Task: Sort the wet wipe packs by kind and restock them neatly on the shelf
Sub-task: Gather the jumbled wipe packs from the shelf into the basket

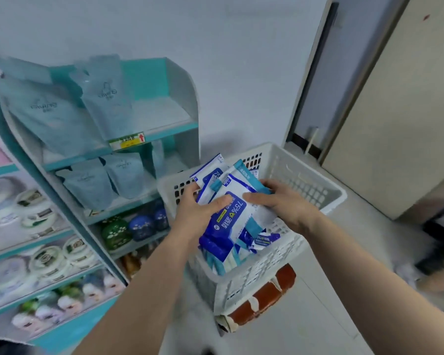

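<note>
**Wipe packs in hand above the basket, none on the shelf yet**

Both hands grasp a small bundle of blue-and-white wet wipe packs (230, 213). The left hand (198, 211) curls round the bundle's left edge with its thumb laid across the top pack. The right hand (283, 203) clasps the right edge the same way, thumb on top and fingers tucked beneath. The bundle is held just above the middle of the white basket (318, 187), its packs fanned unevenly rather than squared up.

More loose packs (244, 243) lie jumbled inside the basket under the bundle, some on edge, some flat. Whether they are all of one kind is hard to tell; several show the same blue label. The basket rests on a brown seat (264, 290).

To the left of the basket stands the teal shelf (169, 128). Its upper tiers carry pale blue pouches (105, 98), with a bare stretch of board on the top tier at the end nearest the basket. Lower tiers hold round dark bottles (141, 226).

No wipe pack shows on the shelf, so the task looks to be at an early stage: sorting is under way, and placing and tidying are all left to do.
</note>
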Motion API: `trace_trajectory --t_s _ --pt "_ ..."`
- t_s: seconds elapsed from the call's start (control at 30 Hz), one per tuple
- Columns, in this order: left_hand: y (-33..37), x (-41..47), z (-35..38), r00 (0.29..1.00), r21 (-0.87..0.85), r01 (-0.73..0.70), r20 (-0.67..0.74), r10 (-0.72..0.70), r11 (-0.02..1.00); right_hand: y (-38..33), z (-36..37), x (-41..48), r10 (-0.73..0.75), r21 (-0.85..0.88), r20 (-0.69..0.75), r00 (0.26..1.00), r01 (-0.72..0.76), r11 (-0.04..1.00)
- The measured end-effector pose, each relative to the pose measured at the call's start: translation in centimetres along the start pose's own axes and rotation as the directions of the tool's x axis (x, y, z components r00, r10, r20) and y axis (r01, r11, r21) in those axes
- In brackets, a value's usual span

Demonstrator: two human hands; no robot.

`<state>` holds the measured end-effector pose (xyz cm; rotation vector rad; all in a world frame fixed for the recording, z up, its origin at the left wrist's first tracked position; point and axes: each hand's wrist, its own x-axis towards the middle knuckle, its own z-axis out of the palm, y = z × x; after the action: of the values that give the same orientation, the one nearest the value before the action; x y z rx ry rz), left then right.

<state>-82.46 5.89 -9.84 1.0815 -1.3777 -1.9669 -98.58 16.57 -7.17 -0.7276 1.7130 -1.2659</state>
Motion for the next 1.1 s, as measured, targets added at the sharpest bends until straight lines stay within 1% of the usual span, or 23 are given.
trace_trajectory --t_s 0.1,0.27,0.37,0.47,0.53,0.6,0.7,0.73,0.8,0.9,0.97,1.03,1.1 --pt "-1.1 4.5 1.2 0.998 0.031 0.068 -0.019 -0.068 0.997 1.0 -2.0 4.3 0.056 -0.082 0.028 0.998 -0.054 0.995" --pt "-4.0 9.3 2.2 0.971 0.029 0.225 -0.093 -0.221 0.974 3.9 -3.6 10.7 0.224 -0.212 0.094 0.970 -0.201 0.956" --pt "-6.3 11.0 2.3 0.938 0.059 0.315 -0.175 -0.301 0.947 6.6 -4.0 14.0 0.306 -0.372 0.148 0.941 -0.234 0.898" --pt "-8.7 11.8 2.2 0.890 0.044 0.414 -0.227 -0.395 0.909 9.1 -4.0 16.6 0.451 -0.472 0.231 0.862 -0.307 0.827" --pt "-10.0 12.4 2.1 0.867 0.094 0.457 -0.269 -0.419 0.885 10.6 -3.6 18.3 0.522 -0.530 0.290 0.802 -0.319 0.786" --pt "-10.6 12.8 2.1 0.848 0.190 0.494 -0.320 -0.422 0.849 11.9 -3.1 20.0 0.553 -0.615 0.354 0.754 -0.258 0.745" --pt "-11.6 13.1 2.2 0.799 0.290 0.576 -0.398 -0.451 0.765 13.6 -2.5 21.8 0.569 -0.771 0.400 0.719 -0.072 0.633" --pt "-11.9 13.1 2.2 0.781 0.325 0.606 -0.418 -0.464 0.726 14.0 -2.5 22.0 0.564 -0.793 0.415 0.714 -0.021 0.609" --pt "-12.5 12.8 2.4 0.749 0.389 0.655 -0.444 -0.491 0.648 14.8 -2.5 22.7 0.578 -0.804 0.447 0.683 0.023 0.595" --pt "-13.7 12.4 2.9 0.721 0.432 0.692 -0.458 -0.520 0.579 15.7 -3.0 23.4 0.600 -0.843 0.461 0.654 0.111 0.527" --pt "-14.3 11.9 3.3 0.699 0.456 0.715 -0.475 -0.534 0.530 16.4 -3.3 23.6 0.626 -0.847 0.473 0.619 0.125 0.517" --pt "-14.8 11.7 3.3 0.662 0.411 0.750 -0.489 -0.569 0.519 17.3 -3.5 23.3 0.666 -0.855 0.475 0.576 0.124 0.503" --pt "-15.0 11.6 3.4 0.643 0.389 0.766 -0.498 -0.582 0.513 17.9 -3.5 22.9 0.677 -0.853 0.480 0.558 0.116 0.508"
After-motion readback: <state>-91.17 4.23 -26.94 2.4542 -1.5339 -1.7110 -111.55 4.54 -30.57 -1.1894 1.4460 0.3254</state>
